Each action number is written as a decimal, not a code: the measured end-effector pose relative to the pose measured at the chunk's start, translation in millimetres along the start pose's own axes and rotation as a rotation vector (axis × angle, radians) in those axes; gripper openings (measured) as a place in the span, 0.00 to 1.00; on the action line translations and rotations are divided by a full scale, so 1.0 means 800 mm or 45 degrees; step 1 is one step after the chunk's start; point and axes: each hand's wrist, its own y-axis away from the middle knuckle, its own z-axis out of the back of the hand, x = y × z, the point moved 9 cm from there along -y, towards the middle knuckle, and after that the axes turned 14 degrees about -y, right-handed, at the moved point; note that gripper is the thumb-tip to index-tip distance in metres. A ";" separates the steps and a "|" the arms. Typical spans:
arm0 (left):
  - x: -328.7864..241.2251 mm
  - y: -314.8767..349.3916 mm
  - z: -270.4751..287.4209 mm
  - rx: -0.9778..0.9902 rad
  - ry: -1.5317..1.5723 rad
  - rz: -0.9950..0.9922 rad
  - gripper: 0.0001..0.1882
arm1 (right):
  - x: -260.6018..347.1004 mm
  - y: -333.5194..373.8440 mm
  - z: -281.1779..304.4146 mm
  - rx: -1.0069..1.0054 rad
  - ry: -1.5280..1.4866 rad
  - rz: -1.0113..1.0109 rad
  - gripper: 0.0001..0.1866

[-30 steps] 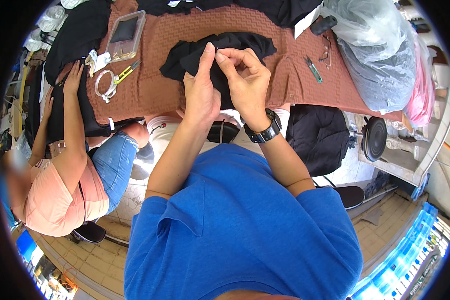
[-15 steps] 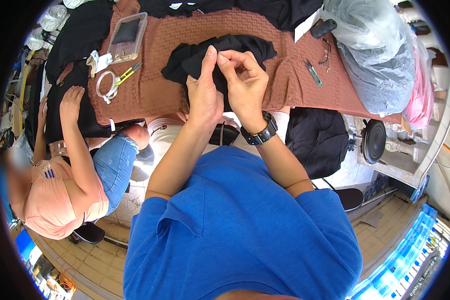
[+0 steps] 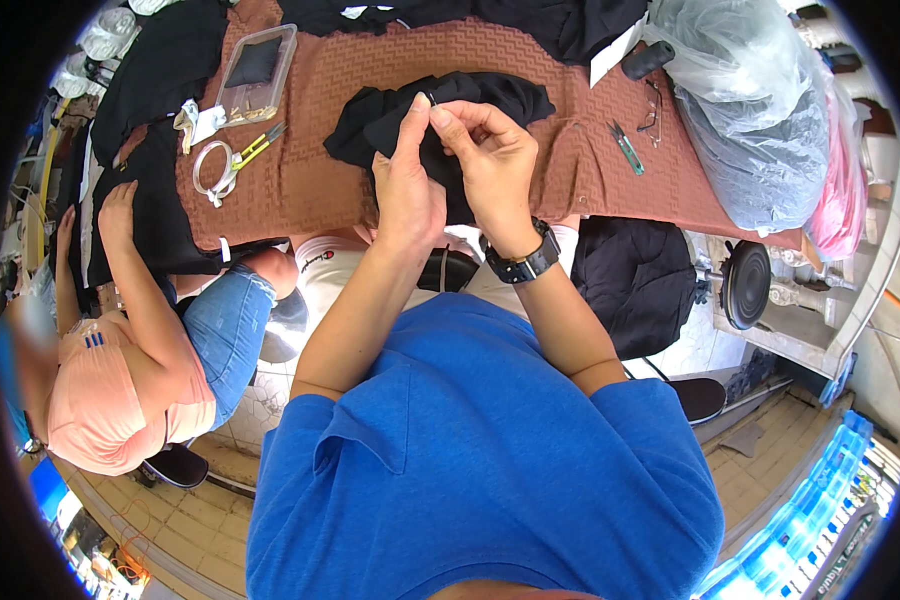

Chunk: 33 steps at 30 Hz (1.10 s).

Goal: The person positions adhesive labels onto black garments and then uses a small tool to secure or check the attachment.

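Observation:
Both my hands are raised over a bunched piece of black fabric [image 3: 360,130] at the near middle of the table. My left hand [image 3: 408,190] is closed, its thumb pointing up and its fingers mostly hidden behind. Close against it on the right, my right hand [image 3: 497,165] pinches thumb to forefinger. A tiny dark sliver shows between the fingertips of the two hands, too small to name. Part of the fabric hangs below and between my hands. I wear a black watch [image 3: 526,262] on my right wrist.
A brown patterned cloth [image 3: 370,50] covers the table. On the left lie a clear plastic box [image 3: 282,60], yellow thread snips [image 3: 258,147] and a white ring [image 3: 200,180]. Green snips [image 3: 627,150], glasses [image 3: 654,110], a black spool [image 3: 648,60] and a large plastic bag [image 3: 750,130] are right. A co-worker [image 3: 135,385] sits left.
My right hand has shifted slightly, and the dark sliver shows more plainly at the fingertips. The co-worker's hands have moved a little left and down on the black cloth.

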 end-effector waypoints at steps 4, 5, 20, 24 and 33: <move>0.008 -0.004 0.003 0.052 0.003 0.036 0.15 | 0.003 -0.008 0.007 -0.004 -0.076 -0.006 0.04; 0.005 -0.003 -0.002 0.071 0.038 0.076 0.17 | 0.009 -0.008 0.010 -0.044 -0.097 0.024 0.05; 0.020 0.005 0.018 0.009 -0.033 0.099 0.22 | 0.056 0.044 -0.024 -0.057 0.990 0.939 0.09; 0.017 0.007 0.016 0.037 -0.038 0.051 0.21 | 0.064 0.044 -0.028 -0.047 1.013 0.971 0.08; 0.008 0.009 0.011 0.014 -0.090 -0.048 0.19 | 0.046 0.019 -0.017 -0.017 0.798 0.688 0.05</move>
